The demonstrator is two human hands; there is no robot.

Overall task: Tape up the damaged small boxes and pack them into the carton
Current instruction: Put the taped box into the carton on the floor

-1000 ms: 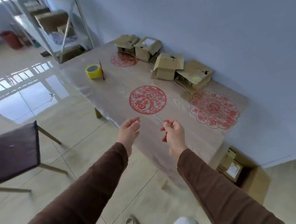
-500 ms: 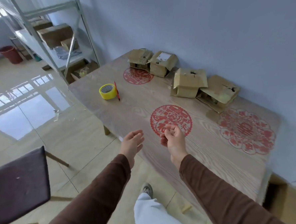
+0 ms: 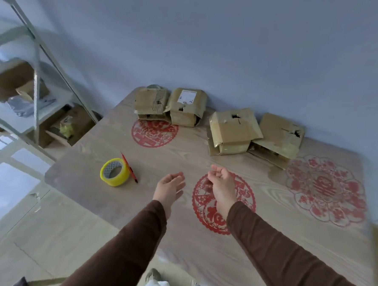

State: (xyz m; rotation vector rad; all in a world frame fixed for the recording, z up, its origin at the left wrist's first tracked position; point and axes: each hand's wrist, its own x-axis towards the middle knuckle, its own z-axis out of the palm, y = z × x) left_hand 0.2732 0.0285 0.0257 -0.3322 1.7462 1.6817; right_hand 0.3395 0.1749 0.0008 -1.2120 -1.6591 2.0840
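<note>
We hold our left hand (image 3: 169, 187) and right hand (image 3: 221, 183) loose and empty over the bench (image 3: 190, 249), near the yellow tape (image 3: 114, 172).

red pen (image 3: 129, 168) on table (image 3: 212, 256); metal shelf (image 3: 35, 70) left.

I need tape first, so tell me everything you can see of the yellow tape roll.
The yellow tape roll lies flat on its side on the wooden table, near the left edge, hole facing up. Its grey inner core shows a dotted pattern; the outer wrap looks glossy yellow. A red pen lies right against its right side. Neither hand touches it.
</note>
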